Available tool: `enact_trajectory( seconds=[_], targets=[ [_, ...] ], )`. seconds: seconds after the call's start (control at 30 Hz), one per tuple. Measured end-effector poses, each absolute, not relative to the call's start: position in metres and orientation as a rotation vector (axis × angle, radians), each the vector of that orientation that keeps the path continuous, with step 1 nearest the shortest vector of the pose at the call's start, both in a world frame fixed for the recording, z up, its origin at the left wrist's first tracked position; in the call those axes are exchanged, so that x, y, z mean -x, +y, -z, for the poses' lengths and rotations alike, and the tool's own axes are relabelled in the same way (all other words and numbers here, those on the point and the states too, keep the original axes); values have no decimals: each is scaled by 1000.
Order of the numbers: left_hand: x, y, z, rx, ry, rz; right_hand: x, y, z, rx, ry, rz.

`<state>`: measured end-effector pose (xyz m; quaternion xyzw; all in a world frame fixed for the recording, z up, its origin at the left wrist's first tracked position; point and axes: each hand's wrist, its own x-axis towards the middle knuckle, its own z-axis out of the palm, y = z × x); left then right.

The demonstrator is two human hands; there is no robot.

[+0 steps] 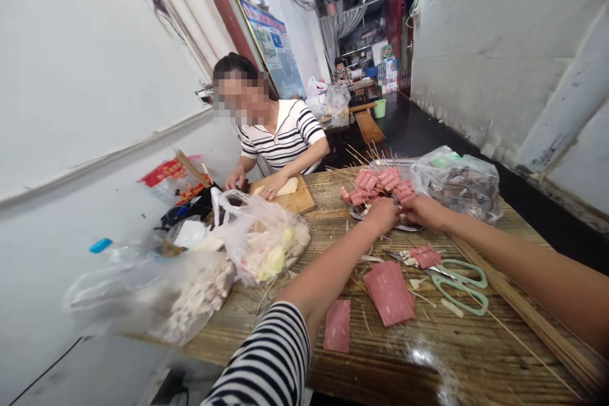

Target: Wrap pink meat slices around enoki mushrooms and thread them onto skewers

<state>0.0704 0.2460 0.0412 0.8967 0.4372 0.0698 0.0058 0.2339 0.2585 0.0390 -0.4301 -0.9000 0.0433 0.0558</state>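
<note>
My left hand [382, 214] and my right hand [425, 211] meet at the near edge of a metal tray [410, 226]. Both have their fingers bent together; whatever is between them is hidden. Pink meat-slice rolls on thin sticks [379, 179] are heaped in the tray just beyond my fingers. Closer to me lie a stack of pink meat slices [389, 294] and a single slice [337, 325]. Green-handled scissors [460, 280] rest on the wood, a skewered roll with pale mushroom stems [425, 257] lying over their blades.
A bundle of bamboo skewers [533, 320] lies under my right forearm. A plastic bag with dark contents [459, 181] borders the tray. Left stand bags of pale food [266, 244] and mushrooms [197, 292]. Across the table [457, 361], a co-worker [280, 139] handles pale sheets on a cutting board [304, 198].
</note>
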Motion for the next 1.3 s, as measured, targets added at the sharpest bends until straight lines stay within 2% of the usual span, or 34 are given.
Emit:
enact_trajectory(
  seconds=[0.33, 0.67, 1.0, 1.3],
  targets=[
    [-74, 252, -43, -2799, 1314, -209, -233, 259, -21, 1383, -2558, -160],
    [-88, 256, -41, -2760, 1285, -210, -236, 244, -27, 1511, -2533, -139],
    [-79, 260, -29, -2673, 1224, -417, -234, 242, -33, 1646, -2471, -218],
    [-66, 258, -15, -2424, 1163, -762, -229, 246, -38, 1734, -2384, -335]
  ],
)
